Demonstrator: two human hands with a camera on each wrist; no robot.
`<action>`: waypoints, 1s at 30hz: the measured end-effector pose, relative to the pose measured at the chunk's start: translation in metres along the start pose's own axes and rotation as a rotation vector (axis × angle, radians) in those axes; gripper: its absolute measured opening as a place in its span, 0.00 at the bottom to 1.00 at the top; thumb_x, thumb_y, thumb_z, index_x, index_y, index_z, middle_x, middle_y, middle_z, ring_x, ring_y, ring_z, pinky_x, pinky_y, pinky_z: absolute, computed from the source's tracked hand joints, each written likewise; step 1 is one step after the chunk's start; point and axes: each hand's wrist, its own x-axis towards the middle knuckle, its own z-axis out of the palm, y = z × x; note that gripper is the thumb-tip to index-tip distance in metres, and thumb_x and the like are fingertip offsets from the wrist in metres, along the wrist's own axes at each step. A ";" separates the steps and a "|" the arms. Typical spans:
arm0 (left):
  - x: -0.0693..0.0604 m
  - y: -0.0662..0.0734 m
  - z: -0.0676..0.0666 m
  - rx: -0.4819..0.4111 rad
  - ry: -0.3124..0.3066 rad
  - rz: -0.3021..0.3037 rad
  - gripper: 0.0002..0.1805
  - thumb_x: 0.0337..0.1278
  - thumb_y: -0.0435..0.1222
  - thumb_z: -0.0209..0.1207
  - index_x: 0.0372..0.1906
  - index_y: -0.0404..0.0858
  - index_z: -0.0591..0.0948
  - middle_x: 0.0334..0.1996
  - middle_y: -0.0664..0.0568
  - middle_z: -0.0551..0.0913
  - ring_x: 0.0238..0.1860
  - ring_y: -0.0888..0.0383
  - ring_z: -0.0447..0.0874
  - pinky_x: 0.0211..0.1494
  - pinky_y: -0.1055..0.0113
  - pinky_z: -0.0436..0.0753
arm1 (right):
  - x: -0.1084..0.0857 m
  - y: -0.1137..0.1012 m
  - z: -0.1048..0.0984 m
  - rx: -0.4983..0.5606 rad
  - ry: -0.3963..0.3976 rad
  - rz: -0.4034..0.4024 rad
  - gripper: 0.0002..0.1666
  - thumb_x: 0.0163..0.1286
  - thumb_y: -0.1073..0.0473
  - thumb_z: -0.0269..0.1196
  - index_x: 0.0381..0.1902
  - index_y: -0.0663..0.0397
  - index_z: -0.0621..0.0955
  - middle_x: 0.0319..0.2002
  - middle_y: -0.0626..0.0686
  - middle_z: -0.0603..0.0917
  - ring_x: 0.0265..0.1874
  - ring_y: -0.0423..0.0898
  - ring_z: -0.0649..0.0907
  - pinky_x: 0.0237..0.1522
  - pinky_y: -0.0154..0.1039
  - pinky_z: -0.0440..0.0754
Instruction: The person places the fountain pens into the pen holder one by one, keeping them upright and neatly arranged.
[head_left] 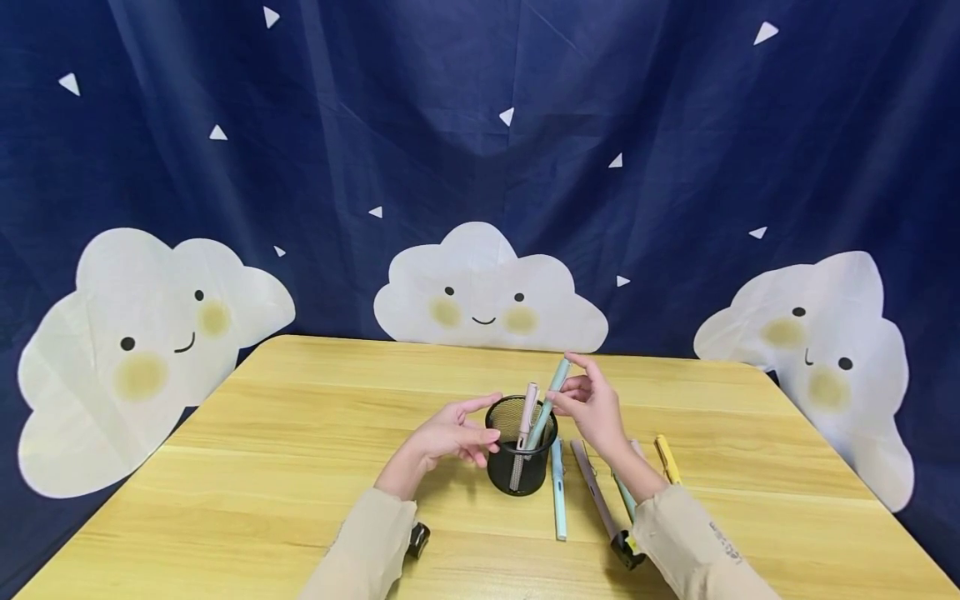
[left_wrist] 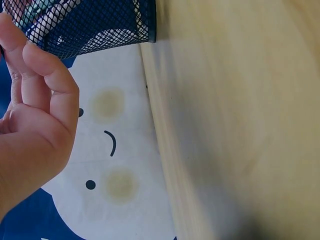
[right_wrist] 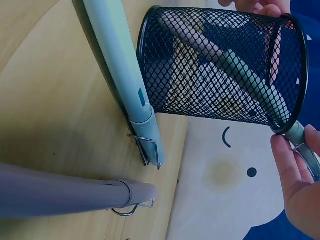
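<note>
A black mesh pen holder (head_left: 517,477) stands upright on the table. Thumb and fingers of my left hand (head_left: 448,433) hold its left side near the rim; the left wrist view cuts off part of that grip. Inside it leans a pale pink pen (head_left: 528,408). My right hand (head_left: 596,408) pinches a light green pen (head_left: 557,385) by its upper end, an index fingertip at the top. This pen slants down over the right of the rim, and its lower part shows through the mesh (right_wrist: 245,75) in the right wrist view.
Right of the holder lie a light blue pen (head_left: 558,492) and a greyish-purple pen (head_left: 592,483). A dark green pen (head_left: 625,497) is partly behind my right forearm, and a yellow pen (head_left: 667,458) lies beyond it. A cloud-printed curtain (head_left: 480,167) hangs behind the table (head_left: 300,433).
</note>
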 end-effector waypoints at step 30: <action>0.000 0.000 0.000 -0.001 0.010 -0.014 0.38 0.52 0.29 0.58 0.68 0.40 0.55 0.23 0.49 0.82 0.16 0.61 0.78 0.21 0.72 0.74 | -0.001 0.006 0.008 -0.178 0.030 -0.100 0.15 0.51 0.71 0.66 0.39 0.68 0.81 0.23 0.56 0.80 0.21 0.39 0.79 0.25 0.31 0.78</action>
